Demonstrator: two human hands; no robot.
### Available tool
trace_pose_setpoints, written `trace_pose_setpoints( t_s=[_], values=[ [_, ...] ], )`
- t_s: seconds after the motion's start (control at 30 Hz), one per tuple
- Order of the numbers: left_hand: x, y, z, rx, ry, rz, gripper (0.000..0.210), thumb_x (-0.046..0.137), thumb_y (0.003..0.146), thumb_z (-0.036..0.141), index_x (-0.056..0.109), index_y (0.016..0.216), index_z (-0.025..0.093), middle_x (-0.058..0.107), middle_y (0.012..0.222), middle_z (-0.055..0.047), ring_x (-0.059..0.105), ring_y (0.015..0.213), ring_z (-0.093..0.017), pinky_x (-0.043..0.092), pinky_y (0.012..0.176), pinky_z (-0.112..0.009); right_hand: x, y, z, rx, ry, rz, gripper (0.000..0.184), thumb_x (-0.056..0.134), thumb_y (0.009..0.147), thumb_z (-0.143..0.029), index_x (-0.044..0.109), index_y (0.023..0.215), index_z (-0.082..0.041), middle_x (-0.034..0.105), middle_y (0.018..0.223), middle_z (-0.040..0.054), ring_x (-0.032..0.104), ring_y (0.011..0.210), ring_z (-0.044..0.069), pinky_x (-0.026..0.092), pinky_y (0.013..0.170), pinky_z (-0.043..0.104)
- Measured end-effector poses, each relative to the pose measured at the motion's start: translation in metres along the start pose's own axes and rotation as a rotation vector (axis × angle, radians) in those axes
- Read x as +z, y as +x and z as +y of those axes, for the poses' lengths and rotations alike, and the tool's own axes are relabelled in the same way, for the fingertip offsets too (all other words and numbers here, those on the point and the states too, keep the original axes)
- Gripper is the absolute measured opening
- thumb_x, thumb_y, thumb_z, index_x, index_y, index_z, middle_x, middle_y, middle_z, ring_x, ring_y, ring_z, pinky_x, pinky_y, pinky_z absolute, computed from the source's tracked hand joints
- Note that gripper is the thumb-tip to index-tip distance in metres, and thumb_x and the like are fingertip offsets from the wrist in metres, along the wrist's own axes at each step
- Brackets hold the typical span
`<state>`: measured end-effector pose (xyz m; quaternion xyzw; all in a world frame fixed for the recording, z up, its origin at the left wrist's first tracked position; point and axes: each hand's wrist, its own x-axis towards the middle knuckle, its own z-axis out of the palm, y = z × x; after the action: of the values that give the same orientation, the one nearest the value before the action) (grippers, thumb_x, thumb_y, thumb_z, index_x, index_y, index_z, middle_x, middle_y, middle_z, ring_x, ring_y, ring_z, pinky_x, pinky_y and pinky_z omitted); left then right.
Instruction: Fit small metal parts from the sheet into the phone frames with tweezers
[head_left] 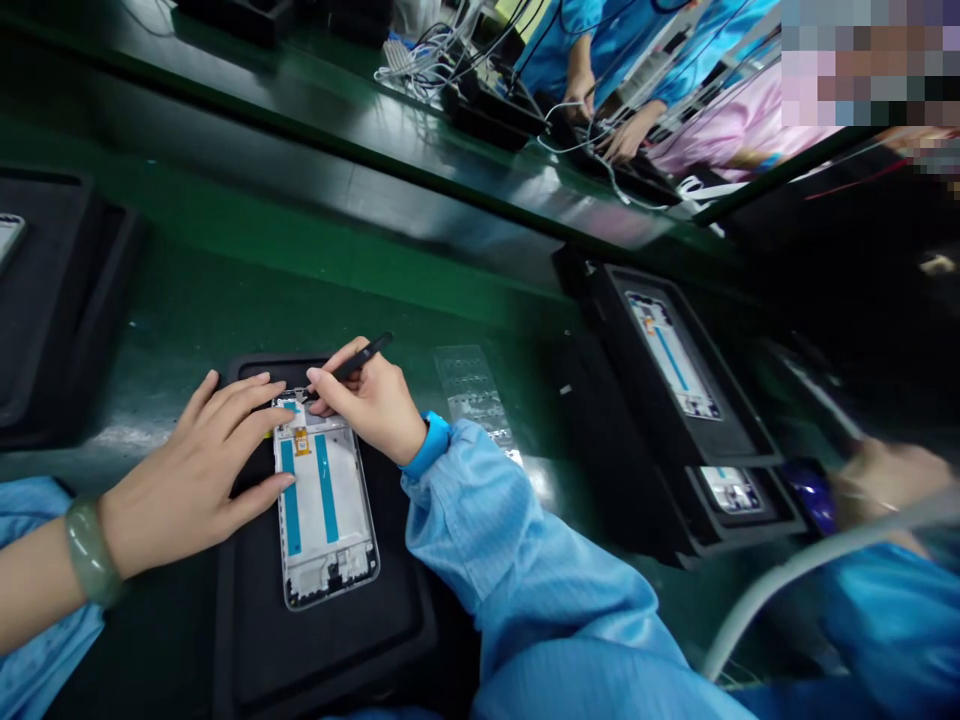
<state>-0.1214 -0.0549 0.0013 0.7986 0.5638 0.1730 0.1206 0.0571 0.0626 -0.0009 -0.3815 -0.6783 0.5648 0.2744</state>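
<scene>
While our right hand [371, 400] pinches a slim black tool [362, 358] between thumb and forefinger, closed firmly round its shaft, the tip of that tool meets the top edge of a white phone frame [324, 500] just below and left of the grip. Our left hand [199, 465] lies flat and spread, gripping nothing, its fingertips [281, 412] pressing on the frame's upper left corner and left side. Directly under the pinch, the frame shows two blue strips running lengthwise and a small orange part near its top. Beneath both hands, the frame sits in a black tray [322, 640] on the green bench [225, 270].

Right of the grip, just past our blue sleeve [517, 560], lies a clear plastic sheet [472, 385]. Farther right stands a second black tray [675, 380] carrying another frame, with a smaller part below it. A jade bangle [90, 552] circles our left wrist and a blue band [430, 443] our right. Well beyond the grip, across the bench, another person's hands [626, 130] work among white cables [420, 55]. At the far right a blurred hand [892, 480] of someone else is near a dark blue object.
</scene>
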Motion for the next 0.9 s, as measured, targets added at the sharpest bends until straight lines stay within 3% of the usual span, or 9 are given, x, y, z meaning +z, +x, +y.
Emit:
trace_pose_setpoints(
  t_s=[0.17,0.37,0.53,0.6,0.77,0.9],
  values=[
    [-0.001,0.004,-0.002,0.057,0.086,-0.012,0.051,0.047,0.089,0.044,0.044,0.136,0.026,0.047,0.137,-0.013,0.041,0.132,-0.033,0.02,0.113,-0.065,-0.001,0.0,-0.007,-0.049,-0.087,-0.032,0.023,0.061,0.085,-0.041,0.05,0.085,-0.021,0.064,0.065,-0.0027,0.071,0.063,0.015,0.057,0.059,0.026],
    [-0.002,0.009,0.003,0.069,0.117,0.026,0.048,0.049,0.087,0.042,0.05,0.129,0.019,0.052,0.127,-0.015,0.048,0.122,-0.034,0.024,0.111,-0.064,-0.002,-0.002,-0.013,-0.135,-0.228,-0.054,0.021,0.063,0.084,-0.039,0.052,0.086,-0.022,0.062,0.07,-0.0024,0.068,0.065,0.014,0.056,0.063,0.027],
    [0.0,0.009,0.01,0.046,0.137,0.05,0.046,0.048,0.087,0.04,0.052,0.127,0.016,0.052,0.127,-0.017,0.048,0.123,-0.035,0.026,0.109,-0.066,-0.005,0.003,-0.01,-0.078,0.167,0.091,0.032,0.064,0.081,-0.049,0.048,0.088,-0.023,0.062,0.074,-0.003,0.068,0.067,0.013,0.058,0.063,0.026],
    [0.002,0.008,0.01,0.039,0.141,0.05,0.045,0.047,0.087,0.04,0.053,0.126,0.017,0.052,0.128,-0.017,0.048,0.123,-0.035,0.026,0.108,-0.066,-0.007,0.006,-0.008,-0.081,0.227,0.083,0.033,0.064,0.08,-0.05,0.047,0.089,-0.023,0.062,0.079,-0.0023,0.069,0.072,0.013,0.059,0.069,0.028],
    [0.004,0.006,0.008,0.003,0.115,0.051,0.049,0.048,0.087,0.043,0.049,0.13,0.019,0.051,0.131,-0.016,0.046,0.127,-0.035,0.024,0.11,-0.066,-0.007,0.008,0.0,-0.133,0.025,-0.014,0.024,0.06,0.086,-0.043,0.05,0.092,-0.022,0.064,0.088,0.0007,0.068,0.081,0.014,0.057,0.077,0.03],
    [0.005,0.005,0.008,-0.002,0.107,0.04,0.054,0.049,0.086,0.044,0.047,0.134,0.019,0.051,0.132,-0.017,0.045,0.128,-0.036,0.023,0.111,-0.066,-0.007,0.007,0.002,-0.157,-0.039,-0.025,0.019,0.058,0.086,-0.037,0.049,0.094,-0.022,0.065,0.09,0.0015,0.068,0.081,0.014,0.056,0.074,0.03]
  ],
)
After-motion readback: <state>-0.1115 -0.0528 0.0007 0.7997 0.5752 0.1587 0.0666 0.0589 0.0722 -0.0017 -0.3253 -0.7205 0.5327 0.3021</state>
